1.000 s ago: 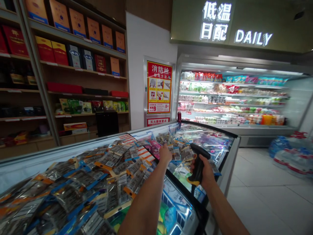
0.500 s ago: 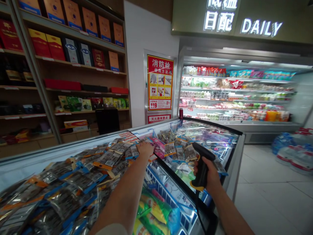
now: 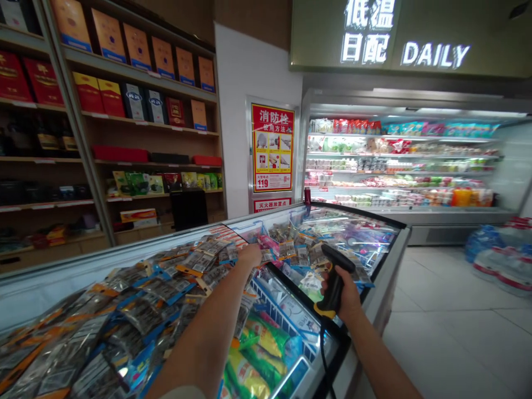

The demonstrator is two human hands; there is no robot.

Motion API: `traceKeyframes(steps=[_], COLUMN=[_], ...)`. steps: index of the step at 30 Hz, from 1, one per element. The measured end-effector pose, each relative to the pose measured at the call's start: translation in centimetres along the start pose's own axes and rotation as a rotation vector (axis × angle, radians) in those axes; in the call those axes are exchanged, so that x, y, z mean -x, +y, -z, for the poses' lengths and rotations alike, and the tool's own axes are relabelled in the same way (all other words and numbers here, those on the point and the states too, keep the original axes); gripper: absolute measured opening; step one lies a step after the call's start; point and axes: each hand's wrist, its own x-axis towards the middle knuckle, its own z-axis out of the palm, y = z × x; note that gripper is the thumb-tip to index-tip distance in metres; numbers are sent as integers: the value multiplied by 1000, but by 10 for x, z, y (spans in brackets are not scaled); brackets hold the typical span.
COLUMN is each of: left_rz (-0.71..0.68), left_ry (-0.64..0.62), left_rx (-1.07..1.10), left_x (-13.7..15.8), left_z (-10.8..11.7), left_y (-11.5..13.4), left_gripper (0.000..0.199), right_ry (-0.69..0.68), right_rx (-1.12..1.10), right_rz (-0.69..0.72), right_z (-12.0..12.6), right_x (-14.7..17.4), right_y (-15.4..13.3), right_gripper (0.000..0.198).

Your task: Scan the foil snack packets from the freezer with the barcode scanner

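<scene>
My right hand (image 3: 349,293) is wrapped around the grip of a black and yellow barcode scanner (image 3: 332,282), held upright over the chest freezer (image 3: 393,271), its cord hanging down. Stretched forward, my left hand (image 3: 250,256) is at the black frame (image 3: 286,285) of the freezer's glass top, beside the packets. Its fingers are hidden behind the hand. Many flat clear packets (image 3: 162,288) with blue and orange edges lie heaped to the left of my left arm. More packets (image 3: 301,254) lie beyond the frame. Green and yellow bags (image 3: 257,354) show inside the freezer, beside a blue wire basket (image 3: 272,316).
Shelves of boxed goods (image 3: 139,108) stand at the back left, next to a red wall poster (image 3: 273,147). A dark red can (image 3: 307,195) sits at the freezer's far corner. Behind is a lit refrigerated display (image 3: 399,160); bottled water packs (image 3: 499,249) rest on the floor at right.
The view has tilted up slightly and turned a little left. The scanner in my right hand appears slightly further left. My left hand stays near the black frame, its fingers now less visible.
</scene>
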Motion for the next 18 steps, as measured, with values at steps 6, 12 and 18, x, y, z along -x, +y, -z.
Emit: traceKeyframes(steps=[6,12,18], left_rz=[-20,68,131], left_ry=[56,314,456], left_rx=[99,795,1275], left_x=[12,29,20], left_z=[13,5,-10], left_y=[6,14,3], left_gripper=[36,24,27], right_ry=[-27,-166,-243], right_rx=[-80,-58,86], right_rz=[-3,-65,-176], right_z=[1,-15,-34], right_x=[15,40,59], right_y=[1,13,34], right_gripper=[23,27,33])
